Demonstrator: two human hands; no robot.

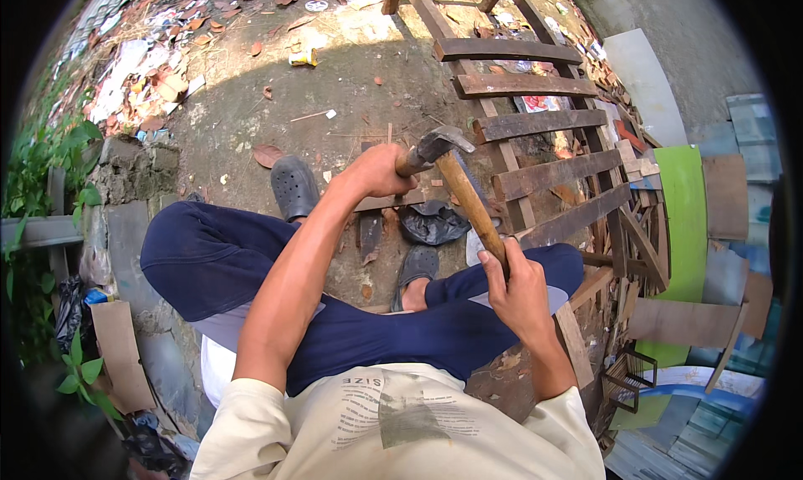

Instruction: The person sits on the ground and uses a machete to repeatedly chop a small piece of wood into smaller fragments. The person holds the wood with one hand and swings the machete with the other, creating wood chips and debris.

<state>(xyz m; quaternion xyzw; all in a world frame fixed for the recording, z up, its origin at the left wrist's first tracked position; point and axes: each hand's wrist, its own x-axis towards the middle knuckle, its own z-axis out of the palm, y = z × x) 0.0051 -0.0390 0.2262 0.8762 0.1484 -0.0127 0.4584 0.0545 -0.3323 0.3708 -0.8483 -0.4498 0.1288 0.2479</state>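
I sit cross-legged in dark blue trousers on bare ground. A claw hammer with a grey metal head (442, 141) and a long wooden handle (470, 202) slants across my lap. My left hand (378, 172) is closed around the top of the handle, right under the head. My right hand (512, 283) grips the lower end of the handle above my right knee. A short dark wooden slat (386, 201) lies on the ground just beyond my left hand.
A weathered wooden slatted frame (535, 127) lies to the right front. A crumpled black plastic bag (432, 224) sits between my grey clogs (293, 187). Green board (682, 220) and stacked panels stand right. Rubble and litter (142, 70) lie far left, with concrete blocks (125, 170) and plants beside them.
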